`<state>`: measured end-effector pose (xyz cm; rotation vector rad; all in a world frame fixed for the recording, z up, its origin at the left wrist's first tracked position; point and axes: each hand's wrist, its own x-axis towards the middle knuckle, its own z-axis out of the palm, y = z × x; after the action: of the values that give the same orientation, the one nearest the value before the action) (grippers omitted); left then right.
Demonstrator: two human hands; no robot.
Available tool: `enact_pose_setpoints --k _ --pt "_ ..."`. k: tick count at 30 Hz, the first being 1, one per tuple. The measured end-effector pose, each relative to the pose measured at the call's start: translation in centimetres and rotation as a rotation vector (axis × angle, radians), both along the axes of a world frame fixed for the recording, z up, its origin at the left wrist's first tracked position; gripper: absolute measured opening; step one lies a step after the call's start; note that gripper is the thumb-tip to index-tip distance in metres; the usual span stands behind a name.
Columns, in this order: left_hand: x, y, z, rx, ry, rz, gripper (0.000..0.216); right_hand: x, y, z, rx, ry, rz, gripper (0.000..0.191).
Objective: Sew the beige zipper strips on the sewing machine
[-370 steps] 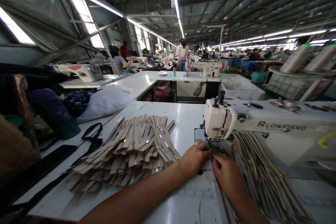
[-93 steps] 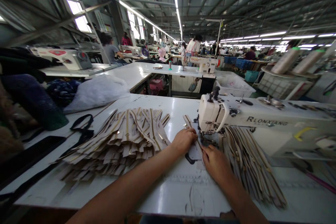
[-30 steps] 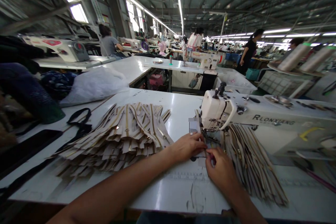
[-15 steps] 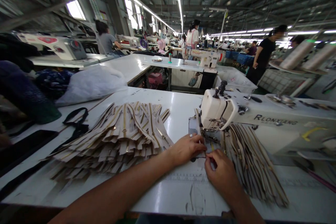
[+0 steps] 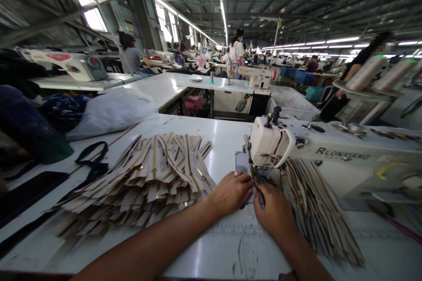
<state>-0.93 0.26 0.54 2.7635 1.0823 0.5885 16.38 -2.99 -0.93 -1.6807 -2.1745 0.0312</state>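
At the needle of a white sewing machine, my left hand and my right hand meet fingertip to fingertip. Both are closed, pinching a zipper at the front of the presser foot; my fingers cover most of it. A ring shows on my left hand. Behind the machine head a strip of zipper tape sticks out. A big fanned pile of beige zippers with brass teeth lies left of my hands. More zippers lie in a bundle under the machine arm, right of my right hand.
A white plastic bag, a black strap and a dark flat tray-like thing lie at the left. Thread cones stand at the right. Another sewing machine and several people are beyond the table.
My hands have drawn closer together at the needle, the right one moving slightly up and left. The view has shifted a little. A person at the right has moved further right, behind the cones.
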Motion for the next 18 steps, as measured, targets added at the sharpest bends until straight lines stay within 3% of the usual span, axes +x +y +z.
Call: enact_pose_setpoints --k 8,18 --pt "-0.2 0.4 -0.2 -0.044 -0.034 0.045 0.037 -0.3 0.5 0.0 -0.015 -0.059 0.024 0.04" --pt "-0.6 0.5 -0.4 -0.055 -0.038 0.086 0.051 -0.4 -0.1 -1.0 0.136 -0.027 0.011 0.03"
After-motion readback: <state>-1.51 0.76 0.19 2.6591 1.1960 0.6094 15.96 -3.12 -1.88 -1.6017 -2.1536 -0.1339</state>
